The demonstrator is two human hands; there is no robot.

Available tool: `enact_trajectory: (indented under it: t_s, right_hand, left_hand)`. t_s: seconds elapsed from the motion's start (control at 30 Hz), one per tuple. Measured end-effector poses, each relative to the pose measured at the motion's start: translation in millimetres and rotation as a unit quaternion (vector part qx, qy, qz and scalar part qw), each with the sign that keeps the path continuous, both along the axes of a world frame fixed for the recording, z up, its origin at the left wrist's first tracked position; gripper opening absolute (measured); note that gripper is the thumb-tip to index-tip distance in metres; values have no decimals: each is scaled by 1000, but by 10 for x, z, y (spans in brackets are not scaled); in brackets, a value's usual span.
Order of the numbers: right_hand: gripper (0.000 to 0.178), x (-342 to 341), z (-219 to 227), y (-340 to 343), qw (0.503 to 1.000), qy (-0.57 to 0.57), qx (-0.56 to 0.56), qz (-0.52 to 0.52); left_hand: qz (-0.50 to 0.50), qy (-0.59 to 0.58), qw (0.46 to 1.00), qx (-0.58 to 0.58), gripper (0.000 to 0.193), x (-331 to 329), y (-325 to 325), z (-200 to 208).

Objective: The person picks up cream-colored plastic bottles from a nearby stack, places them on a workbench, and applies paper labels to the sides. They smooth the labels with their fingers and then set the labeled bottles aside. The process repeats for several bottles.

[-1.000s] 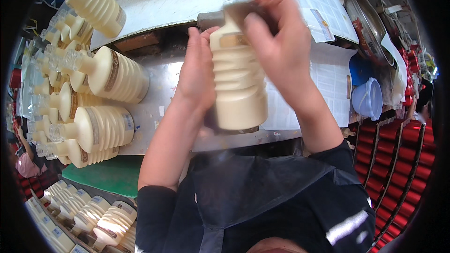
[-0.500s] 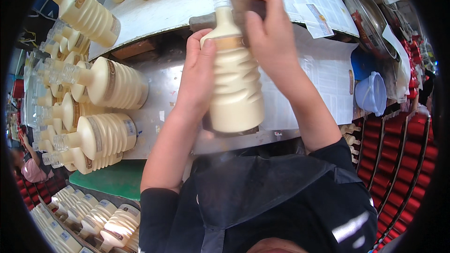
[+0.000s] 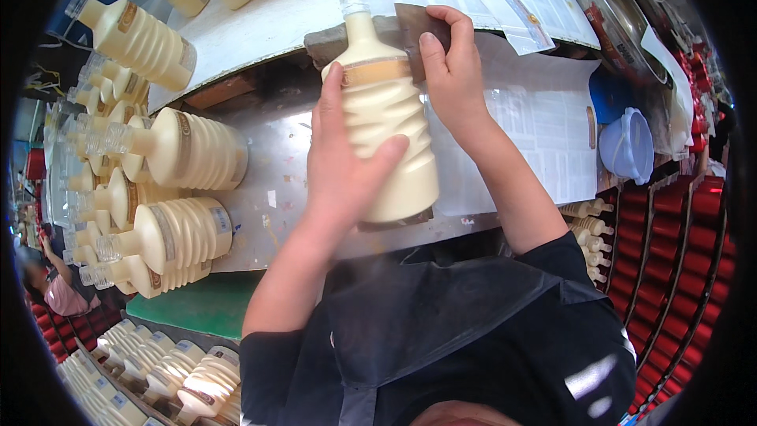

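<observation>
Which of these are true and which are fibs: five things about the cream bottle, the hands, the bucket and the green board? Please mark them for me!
1. The left hand touches the cream bottle. True.
2. The right hand holds the bucket. False: the right hand holds a dark brown piece.
3. The light-blue bucket is to the right of the cream bottle. True.
4. The green board is at the upper right of the picture. False: the green board is at the lower left.
5. The cream bottle's neck points toward the person's chest. False: it points away from the person.
</observation>
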State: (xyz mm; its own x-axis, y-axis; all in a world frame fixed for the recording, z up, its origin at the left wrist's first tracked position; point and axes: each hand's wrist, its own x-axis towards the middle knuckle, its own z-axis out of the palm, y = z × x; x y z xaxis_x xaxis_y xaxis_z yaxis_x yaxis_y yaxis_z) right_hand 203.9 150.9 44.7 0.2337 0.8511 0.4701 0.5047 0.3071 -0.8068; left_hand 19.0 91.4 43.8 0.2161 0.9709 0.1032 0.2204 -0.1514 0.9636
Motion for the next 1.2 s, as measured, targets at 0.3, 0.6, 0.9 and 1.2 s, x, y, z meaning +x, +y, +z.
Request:
enact_trajectory:
  t_s: [0.3, 0.6, 0.9, 1.2]
  right_hand:
    - [34, -192, 276, -54, 991, -43, 92, 86]
    - [34, 69, -40, 41, 999, 24, 24, 30]
    - [35, -277, 352, 9, 996, -77, -10, 34]
    - [17, -870, 558, 69, 912, -403, 39, 64]
  left_hand:
    - [-24, -177, 979, -100, 104, 12, -44, -10]
    - [-18, -187, 978, -87, 105, 32, -44, -26]
    - [51, 65, 996, -34, 114, 136, -105, 130]
    - [40, 84, 996, 8, 80, 104, -114, 163]
